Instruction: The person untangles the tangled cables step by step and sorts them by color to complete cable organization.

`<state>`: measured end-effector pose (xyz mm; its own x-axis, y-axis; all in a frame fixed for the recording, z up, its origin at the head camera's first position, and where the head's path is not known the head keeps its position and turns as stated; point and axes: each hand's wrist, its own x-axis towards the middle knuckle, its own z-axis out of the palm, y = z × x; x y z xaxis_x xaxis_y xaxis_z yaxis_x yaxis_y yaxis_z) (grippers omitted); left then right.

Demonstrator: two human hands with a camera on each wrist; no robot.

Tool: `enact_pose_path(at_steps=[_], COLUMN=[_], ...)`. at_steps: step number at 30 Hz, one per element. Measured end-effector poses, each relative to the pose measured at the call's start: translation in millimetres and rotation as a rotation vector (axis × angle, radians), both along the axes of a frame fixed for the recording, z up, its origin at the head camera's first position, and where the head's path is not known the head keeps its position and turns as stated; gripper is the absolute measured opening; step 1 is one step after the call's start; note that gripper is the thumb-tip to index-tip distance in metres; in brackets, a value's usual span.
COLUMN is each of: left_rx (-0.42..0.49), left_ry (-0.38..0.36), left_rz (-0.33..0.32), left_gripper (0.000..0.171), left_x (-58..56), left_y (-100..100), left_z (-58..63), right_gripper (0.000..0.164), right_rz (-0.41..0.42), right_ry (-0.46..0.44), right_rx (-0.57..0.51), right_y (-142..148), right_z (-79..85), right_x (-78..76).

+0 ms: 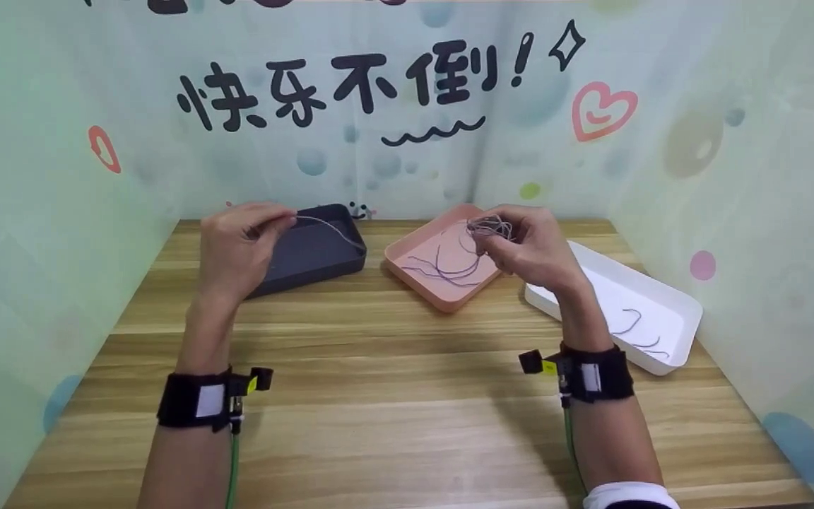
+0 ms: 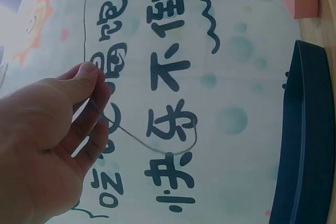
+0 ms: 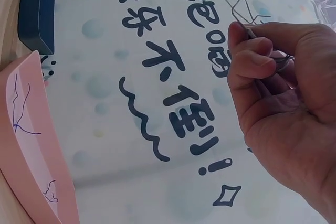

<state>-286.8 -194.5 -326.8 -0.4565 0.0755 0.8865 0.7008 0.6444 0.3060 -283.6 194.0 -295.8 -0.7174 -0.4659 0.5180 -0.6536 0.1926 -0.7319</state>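
Between thumb and fingertips, my left hand (image 1: 237,244) pinches a thin grey string (image 1: 331,226). One part of the string (image 2: 157,150) hangs in a curve below the fingers in the left wrist view, and another part runs up past them. The dark blue tray (image 1: 322,272) lies behind and below this hand. My right hand (image 1: 538,247) grips a tangled bundle of grey strings (image 1: 492,227) above the pink tray (image 1: 449,306). Some ends of the bundle (image 3: 239,11) stick out past the fingertips in the right wrist view; the rest is partly hidden by the fingers.
Bluish-purple strings (image 1: 442,272) lie in the pink tray. A white tray (image 1: 686,329) at the right holds a few short dark strings (image 1: 651,346). The trays stand on a wood-grain table (image 1: 393,410), with printed curtains (image 1: 350,170) behind and at both sides.
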Motion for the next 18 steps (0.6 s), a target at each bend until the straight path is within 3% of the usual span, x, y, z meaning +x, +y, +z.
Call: enact_pose_path(at_steps=[11, 18], left_rx=[-0.059, -0.140], left_ry=[-0.241, -0.483], left_rz=[0.208, 0.325], left_gripper=[0.014, 0.015], left_x=[-54.0, -77.1], left_y=[-35, -41], left_z=[-24.1, -48.7], right_gripper=[0.015, 0.014], right_rz=[-0.029, -0.047], right_ry=[0.001, 0.025], right_rx=[-0.028, 0.014], right_y=[1, -5], right_z=[-1.0, -4.8], right_x=[-3.3, -3.9])
